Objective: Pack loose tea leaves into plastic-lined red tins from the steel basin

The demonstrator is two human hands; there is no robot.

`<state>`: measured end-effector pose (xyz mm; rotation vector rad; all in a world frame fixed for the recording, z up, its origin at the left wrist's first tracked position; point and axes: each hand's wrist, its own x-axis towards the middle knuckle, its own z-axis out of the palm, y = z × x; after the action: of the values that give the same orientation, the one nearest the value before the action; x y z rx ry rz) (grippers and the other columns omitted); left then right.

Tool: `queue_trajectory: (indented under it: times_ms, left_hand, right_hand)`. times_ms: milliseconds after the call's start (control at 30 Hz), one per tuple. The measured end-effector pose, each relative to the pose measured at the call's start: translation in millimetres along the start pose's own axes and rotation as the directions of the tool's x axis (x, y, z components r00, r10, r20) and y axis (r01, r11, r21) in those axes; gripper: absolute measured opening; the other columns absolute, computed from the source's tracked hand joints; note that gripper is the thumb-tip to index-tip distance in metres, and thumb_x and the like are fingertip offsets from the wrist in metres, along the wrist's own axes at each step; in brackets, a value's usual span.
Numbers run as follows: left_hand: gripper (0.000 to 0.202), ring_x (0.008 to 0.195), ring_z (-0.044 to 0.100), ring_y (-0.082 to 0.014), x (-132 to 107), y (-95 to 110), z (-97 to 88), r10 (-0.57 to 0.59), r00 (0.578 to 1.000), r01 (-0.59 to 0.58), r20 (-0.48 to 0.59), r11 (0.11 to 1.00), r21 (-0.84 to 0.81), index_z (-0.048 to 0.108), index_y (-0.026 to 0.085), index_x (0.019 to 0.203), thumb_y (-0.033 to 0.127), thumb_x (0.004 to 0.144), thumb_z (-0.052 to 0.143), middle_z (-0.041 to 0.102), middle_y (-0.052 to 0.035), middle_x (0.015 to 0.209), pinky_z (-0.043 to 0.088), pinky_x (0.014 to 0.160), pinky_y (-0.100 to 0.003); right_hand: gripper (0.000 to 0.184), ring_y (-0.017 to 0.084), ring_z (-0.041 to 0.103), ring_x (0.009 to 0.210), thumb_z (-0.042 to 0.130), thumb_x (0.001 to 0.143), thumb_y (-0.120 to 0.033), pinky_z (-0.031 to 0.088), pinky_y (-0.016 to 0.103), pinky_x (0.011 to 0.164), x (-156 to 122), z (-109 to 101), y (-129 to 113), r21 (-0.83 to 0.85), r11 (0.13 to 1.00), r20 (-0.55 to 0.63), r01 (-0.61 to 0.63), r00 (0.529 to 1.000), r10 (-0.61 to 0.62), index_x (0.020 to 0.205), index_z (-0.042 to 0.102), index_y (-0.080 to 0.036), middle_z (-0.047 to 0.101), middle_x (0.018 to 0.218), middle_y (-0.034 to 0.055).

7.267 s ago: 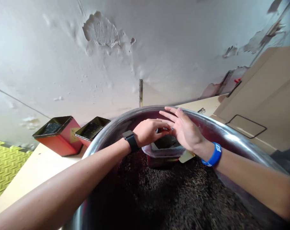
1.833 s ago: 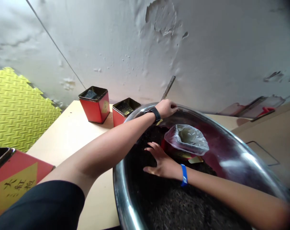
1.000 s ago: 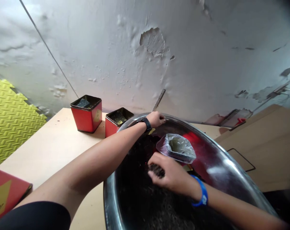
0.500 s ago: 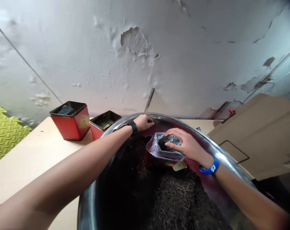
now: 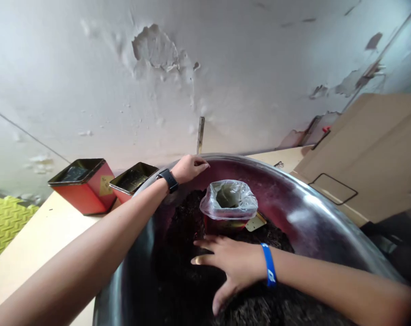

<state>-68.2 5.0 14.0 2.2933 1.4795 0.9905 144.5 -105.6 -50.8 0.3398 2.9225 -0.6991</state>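
Inside a large shiny metal basin (image 5: 322, 203) lies a heap of dark, dry, twisted bits like tea leaves (image 5: 273, 305). A red tin lined with a clear plastic bag (image 5: 229, 206) stands in the heap, the bag's mouth open and folded over the rim. My right hand (image 5: 231, 262), with a blue wristband, is spread palm down over the dark leaves just in front of the tin, holding nothing. My left hand (image 5: 191, 168), with a black watch, is by the basin's far rim, behind and left of the tin. Its fingers are curled closed, and nothing shows in them.
Two red tins with black rims, one taller (image 5: 86, 188) and one partly behind the basin (image 5: 134, 179), stand on the pale table (image 5: 32, 262) at left. A cardboard box (image 5: 368, 145) stands at right. Behind is a peeling wall; a yellow foam mat (image 5: 7, 222) lies at far left.
My right hand has left the mouth of the bag-lined tin, coming down toward me, and its fingers have spread over the leaves. My left hand stays near the rim. The view has shifted.
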Motion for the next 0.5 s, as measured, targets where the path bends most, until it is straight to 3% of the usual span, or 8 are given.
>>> queue_trajectory:
  times_ms: [67,133,300,400,500]
  left_hand:
    - [0.030,0.076,0.058,-0.0136,0,-2,0.8,0.001,1.000,-0.001,0.013,1.000,0.002,0.067,0.017,0.088,0.037,0.079,0.047,0.067,-0.0038,0.086,0.042,0.070,-0.023]
    - [0.029,0.075,0.058,-0.0133,0,-2,1.9,0.003,1.000,-0.003,0.019,1.000,0.005,0.067,0.018,0.087,0.037,0.080,0.046,0.067,-0.0033,0.086,0.042,0.071,-0.024]
    - [0.028,0.076,0.058,-0.0130,-1,2,4.2,0.015,0.999,-0.015,0.030,1.000,0.023,0.067,0.018,0.087,0.036,0.081,0.045,0.067,-0.0026,0.087,0.041,0.069,-0.024]
    - [0.029,0.074,0.057,-0.0129,-1,4,4.2,0.008,0.999,-0.010,0.048,0.999,0.040,0.067,0.018,0.087,0.035,0.081,0.044,0.067,-0.0028,0.085,0.041,0.067,-0.024]
    - [0.030,0.073,0.057,-0.0127,-1,7,3.0,0.009,0.998,-0.012,0.061,0.999,0.044,0.067,0.017,0.087,0.035,0.081,0.043,0.067,-0.0036,0.084,0.040,0.066,-0.023]
  right_hand:
    - [0.092,0.042,0.024,0.123,0.058,0.058,-0.065,0.022,0.060,0.093,0,20,0,0.017,0.992,0.114,-0.126,0.986,0.123,0.134,0.030,-0.021,0.021,0.141,0.0194]
    - [0.093,0.044,0.032,0.118,0.058,0.059,-0.062,0.026,0.061,0.090,0,31,-5,0.036,0.983,0.181,-0.178,0.969,0.168,0.135,0.029,-0.018,0.022,0.139,0.0230]
    - [0.060,0.033,0.058,0.090,0.054,0.071,-0.042,0.046,0.045,0.069,4,29,-33,-0.030,0.981,0.231,-0.191,0.954,0.192,0.125,0.042,-0.018,0.051,0.118,0.0179]
    - [0.043,0.030,0.062,0.074,0.048,0.075,-0.036,0.045,0.034,0.053,6,26,-40,-0.087,0.963,0.239,-0.253,0.934,0.267,0.114,0.053,-0.018,0.062,0.097,0.0145]
    - [0.031,0.026,0.063,0.068,0.047,0.076,-0.035,0.038,0.027,0.047,6,23,-40,-0.063,0.978,0.230,-0.198,0.951,0.207,0.100,0.061,-0.022,0.066,0.081,0.0086]
